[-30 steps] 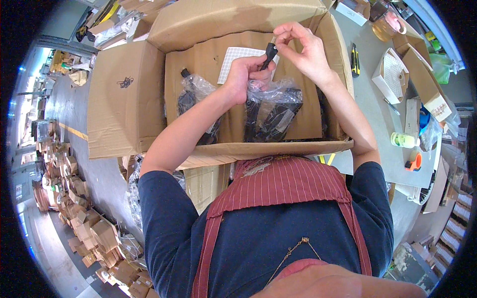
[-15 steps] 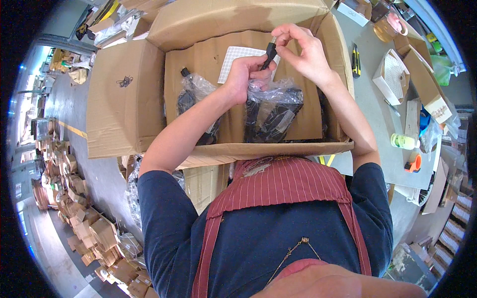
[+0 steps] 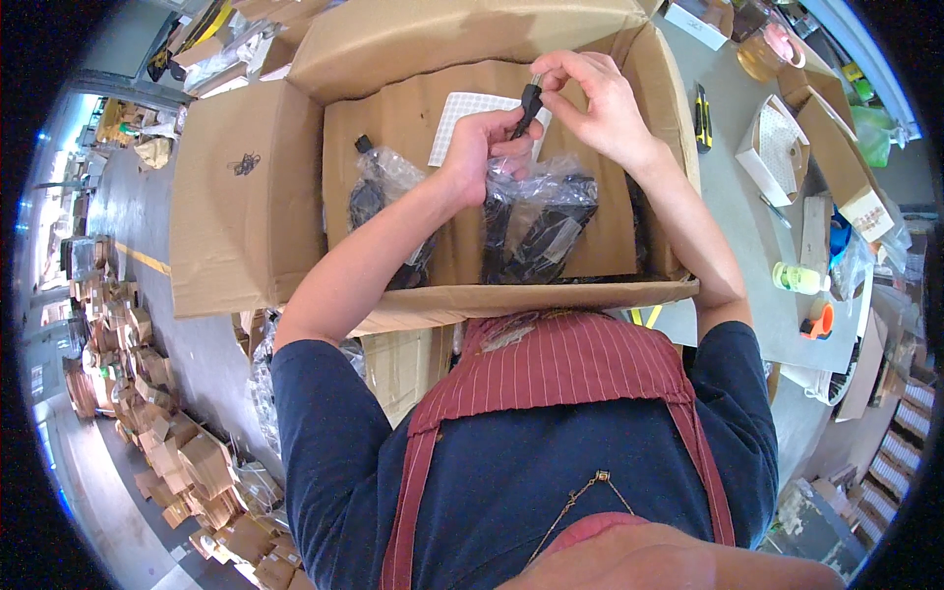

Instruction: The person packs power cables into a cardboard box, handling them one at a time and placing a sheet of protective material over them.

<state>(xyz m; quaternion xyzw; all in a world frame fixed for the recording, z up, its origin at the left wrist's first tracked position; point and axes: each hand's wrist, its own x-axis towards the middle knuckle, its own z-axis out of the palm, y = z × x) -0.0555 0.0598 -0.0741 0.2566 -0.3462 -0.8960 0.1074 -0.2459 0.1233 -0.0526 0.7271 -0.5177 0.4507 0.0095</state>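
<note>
Black plastic plug [image 3: 529, 101], held up over the open cardboard box [image 3: 246, 197], is what both hands are busy with right now. Left hand [image 3: 482, 147] is closed around the lower part of it, with what looks like the cord and the crinkly clear bag [image 3: 536, 211] bunched under the fist, while the right hand [image 3: 595, 103] pinches the top end of the plug between thumb and fingertips. So neither hand is free, both are gripping the same little piece. I'd say this is the fiddly middle bit: either checking the plug's prongs or working something small onto or off its tip, can't tell which since the fingers cover the end. Another bagged cable [image 3: 379, 197] sits in the box to the left, leaning against the inner wall, and a white sheet [image 3: 462, 113] lies flat at the back. Off on the right, the table [image 3: 737, 197] has a yellow utility knife [image 3: 702, 113], a tape roll [image 3: 777, 49] and a small green bottle [image 3: 798, 279], all well apart from the hands. Next move probably needs a steady left grip while the right does the fine finger work, then the plug has to go down into the bag without snagging the film.
</note>
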